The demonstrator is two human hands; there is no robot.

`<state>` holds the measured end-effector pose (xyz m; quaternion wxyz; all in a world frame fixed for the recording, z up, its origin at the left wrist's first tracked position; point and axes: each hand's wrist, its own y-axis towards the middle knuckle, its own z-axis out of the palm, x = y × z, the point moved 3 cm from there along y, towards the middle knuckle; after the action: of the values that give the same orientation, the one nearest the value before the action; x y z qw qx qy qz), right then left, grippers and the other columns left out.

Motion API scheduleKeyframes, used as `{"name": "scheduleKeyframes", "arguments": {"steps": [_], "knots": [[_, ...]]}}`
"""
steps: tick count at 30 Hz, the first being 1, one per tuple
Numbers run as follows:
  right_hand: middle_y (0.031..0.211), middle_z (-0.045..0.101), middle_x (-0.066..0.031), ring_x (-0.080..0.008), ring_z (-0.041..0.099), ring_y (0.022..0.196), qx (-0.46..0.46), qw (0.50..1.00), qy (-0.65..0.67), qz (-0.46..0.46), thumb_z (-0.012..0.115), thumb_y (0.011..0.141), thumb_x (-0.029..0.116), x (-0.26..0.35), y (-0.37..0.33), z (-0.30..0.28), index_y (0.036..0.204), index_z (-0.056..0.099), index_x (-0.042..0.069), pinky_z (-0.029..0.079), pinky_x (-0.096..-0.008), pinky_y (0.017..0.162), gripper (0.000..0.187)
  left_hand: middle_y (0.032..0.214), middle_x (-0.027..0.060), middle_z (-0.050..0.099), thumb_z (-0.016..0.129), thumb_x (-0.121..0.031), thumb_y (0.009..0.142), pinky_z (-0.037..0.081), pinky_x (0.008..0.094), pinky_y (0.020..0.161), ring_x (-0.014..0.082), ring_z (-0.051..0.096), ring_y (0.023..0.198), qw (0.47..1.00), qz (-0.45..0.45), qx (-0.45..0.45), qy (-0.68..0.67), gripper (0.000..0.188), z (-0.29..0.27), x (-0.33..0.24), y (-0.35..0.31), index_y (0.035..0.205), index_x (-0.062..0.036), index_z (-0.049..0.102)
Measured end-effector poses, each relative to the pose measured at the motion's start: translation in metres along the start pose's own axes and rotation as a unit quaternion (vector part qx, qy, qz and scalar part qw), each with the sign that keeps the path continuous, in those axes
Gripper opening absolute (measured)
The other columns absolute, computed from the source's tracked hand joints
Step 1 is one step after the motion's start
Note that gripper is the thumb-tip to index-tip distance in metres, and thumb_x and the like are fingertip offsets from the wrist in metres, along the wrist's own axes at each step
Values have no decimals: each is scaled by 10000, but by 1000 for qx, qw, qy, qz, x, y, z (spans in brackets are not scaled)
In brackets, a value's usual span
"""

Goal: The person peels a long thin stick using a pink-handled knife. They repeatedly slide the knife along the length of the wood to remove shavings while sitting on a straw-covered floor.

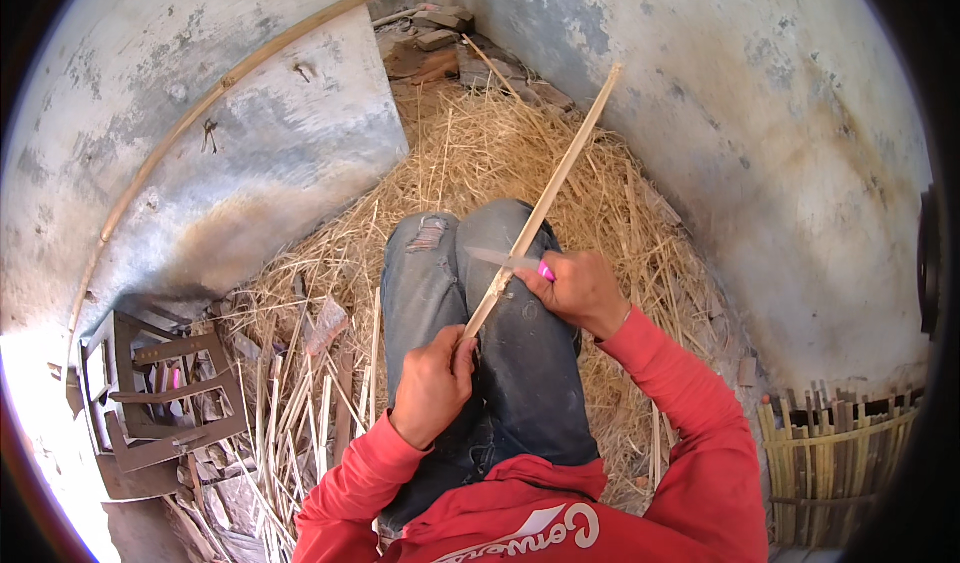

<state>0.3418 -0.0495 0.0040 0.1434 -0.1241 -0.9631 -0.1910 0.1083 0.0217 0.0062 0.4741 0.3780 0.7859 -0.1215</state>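
Observation:
A long, pale split-bamboo strip [560, 175] slants up and away across my knees. My left hand [433, 386] is closed round its near end, above my lap. In my right hand [583, 290] is a knife [492, 257] with a pink handle, its blade pointing left. The blade lies across the strip just above my right knee, where the strip's surface looks rough and shaved. My right thumb rests close to the strip; whether it touches cannot be told.
Straw-like shavings [520, 148] cover the floor ahead. Loose bamboo strips [300, 403] lie at left beside a brown wooden frame [175, 393]. A long curved pole [228, 81] leans along the left wall. A woven bamboo basket [835, 453] stands at lower right; bricks [440, 38] are piled in the far corner.

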Motion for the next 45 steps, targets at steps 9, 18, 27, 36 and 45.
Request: {"name": "scheduleKeyframes", "arguments": {"steps": [9,18,27,36,45], "knots": [[579,544,-220,-362,588,553,-100,954,-55,277,423,1027,610,-209,40,-58,732,686,-18,423,-518,572,743,650,33,653,615,-76,992,464,245,545,75,617,591,990,-113,76,-46,146,-21,5,-62,1051,42,680],[571,601,-212,-413,621,536,15,995,57,81,590,966,490,8,16,-31,723,689,38,471,-508,500,523,749,140,697,568,-20,981,531,373,582,296,697,622,998,33,13,51,113,-1,4,-4,1083,18,598],[546,590,-204,-408,626,516,2,999,25,31,581,971,534,24,-13,-1,690,651,30,487,-488,471,581,755,249,647,572,5,958,492,476,571,422,661,655,994,60,11,95,252,10,-2,-2,1210,23,576],[537,581,-193,-385,617,496,-21,1000,8,11,522,999,547,-10,18,-5,693,656,32,482,-466,461,614,757,249,641,599,-18,935,493,509,566,431,633,645,992,84,-6,98,340,0,7,-28,1269,29,563],[714,644,-269,-487,613,687,-108,948,-121,275,408,1049,529,-224,64,-52,841,725,9,493,-566,692,644,716,250,642,558,17,945,498,435,556,398,678,628,991,-61,53,106,262,-44,9,-100,1202,17,607]]}}
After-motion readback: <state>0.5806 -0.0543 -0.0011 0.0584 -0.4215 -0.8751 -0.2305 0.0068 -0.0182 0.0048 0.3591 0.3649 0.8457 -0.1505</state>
